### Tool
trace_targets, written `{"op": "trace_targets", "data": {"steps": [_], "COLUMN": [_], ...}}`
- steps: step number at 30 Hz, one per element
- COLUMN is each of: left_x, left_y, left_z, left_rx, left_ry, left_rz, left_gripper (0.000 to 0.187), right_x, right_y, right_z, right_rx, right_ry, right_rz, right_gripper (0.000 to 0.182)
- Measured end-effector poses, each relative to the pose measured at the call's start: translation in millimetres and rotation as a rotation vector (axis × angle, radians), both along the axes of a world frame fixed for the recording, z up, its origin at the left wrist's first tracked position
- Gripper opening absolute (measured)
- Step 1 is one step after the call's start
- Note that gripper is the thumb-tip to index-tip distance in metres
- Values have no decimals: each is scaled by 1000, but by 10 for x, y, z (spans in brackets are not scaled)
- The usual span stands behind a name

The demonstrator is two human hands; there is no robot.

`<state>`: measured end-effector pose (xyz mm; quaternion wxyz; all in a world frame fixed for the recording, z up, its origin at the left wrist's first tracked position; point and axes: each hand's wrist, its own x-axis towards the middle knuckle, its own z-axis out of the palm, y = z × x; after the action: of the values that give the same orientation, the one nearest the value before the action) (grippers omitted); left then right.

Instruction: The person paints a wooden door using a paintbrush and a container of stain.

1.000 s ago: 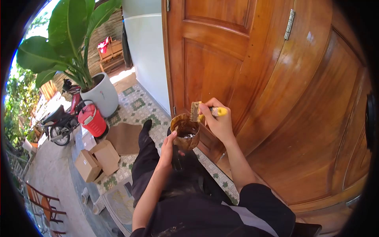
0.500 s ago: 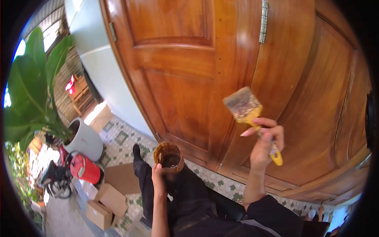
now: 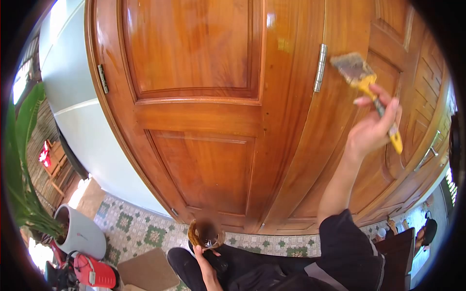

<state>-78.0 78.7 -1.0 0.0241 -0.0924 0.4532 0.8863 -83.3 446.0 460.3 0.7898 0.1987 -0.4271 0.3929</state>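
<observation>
My right hand [image 3: 373, 130] is raised and closed around the handle of a flat paintbrush [image 3: 355, 69] with a yellow handle and stained bristles. The bristles stand in front of the wooden door [image 3: 200, 116], just right of a metal hinge [image 3: 320, 68]. Low in the view, my left hand [image 3: 206, 261] grips a small round tub [image 3: 193, 234] from the near side. Brown stains coat the tub's rim, and dark, shiny liquid shows inside. It is held above my legs, in front of the door's lower panel.
A grey planter [image 3: 83, 233] with a large leafy plant stands at the left, beside a red container [image 3: 93, 272]. Flat cardboard [image 3: 148, 269] lies on the patterned tile floor [image 3: 141, 218]. At the lower right, another person [image 3: 427, 232] appears beyond a dark panel [image 3: 395, 254].
My right hand has lifted the paintbrush up and to the right, near the upper hinge. The view has tilted up, so the tub and my left hand appear lower.
</observation>
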Motion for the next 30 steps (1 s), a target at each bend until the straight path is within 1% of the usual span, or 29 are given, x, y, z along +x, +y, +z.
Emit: {"op": "trace_targets", "data": {"steps": [1, 4, 5, 6, 7, 9, 11, 13, 14, 15, 17, 18, 20, 21, 23, 25, 27, 28, 29, 30], "left_x": [1, 1, -15, -33, -29, 2, -15, 19, 15, 4, 9, 10, 47, 88, 113, 86, 61, 100, 107, 102], "left_y": [-50, -148, -213, -277, -267, -271, -327, -444, -434, -452, -468, -452, -488, -515, -552, -594, -624, -541, -538, -545], "left_z": [-151, -104, -190, -305, -277, -157, -190, -220, -184, -190, -225, -203, -34, 11, -28, -121, -250, -171, -166, -188], "left_rx": [49, 5, -9, 48, 64, -12, 60, -104, -144, -139, -121, -187, -140, -101, -94, -90, -45, -52, -59, -40], "left_ry": [-5, 77, 84, 64, 70, 23, 10, -64, -44, -38, -31, 6, -47, -100, -115, -123, -134, -77, -82, -87], "left_rz": [-34, -85, -97, -130, -138, -96, -77, -157, -97, -93, -53, 22, -14, -54, -89, -114, -155, -11, -13, -15], "left_gripper": [46, 51, 52, 55, 55, 48, 51, 58, 55, 55, 55, 59, 61, 63, 64, 65, 67, 60, 60, 64], "right_x": [-21, -142, -192, -230, -270, -370, -516, -566, -579, -594, -563, -552, -488, -435, -345, -258, -133, -77, -25, 31], "right_y": [32, 81, 117, 164, 211, 282, 377, 433, 445, 464, 538, 567, 585, 582, 533, 484, 307, 249, 191, 111], "right_z": [203, 993, 1305, 1636, 1962, 2556, 2933, 2972, 2883, 2764, 2456, 2266, 1828, 1552, 937, 269, -457, -813, -1162, -1507], "right_rx": [25, 121, 172, 210, 248, 318, 316, 309, 318, 324, 352, 332, 288, 259, 207, 185, 102, 74, 44, 10], "right_ry": [30, 112, 136, 144, 152, 215, 183, 150, 130, 110, 78, 65, 23, -6, -72, -127, -221, -254, -287, -330], "right_rz": [-50, -76, -73, -47, -22, -30, -32, -35, -85, -134, -139, -100, -45, -29, -51, -96, -114, -141, -167, -148], "right_gripper": [28, 27, 26, 23, 22, 17, 16, 15, 13, 12, 11, 11, 12, 13, 15, 15, 13, 12, 11, 9]}}
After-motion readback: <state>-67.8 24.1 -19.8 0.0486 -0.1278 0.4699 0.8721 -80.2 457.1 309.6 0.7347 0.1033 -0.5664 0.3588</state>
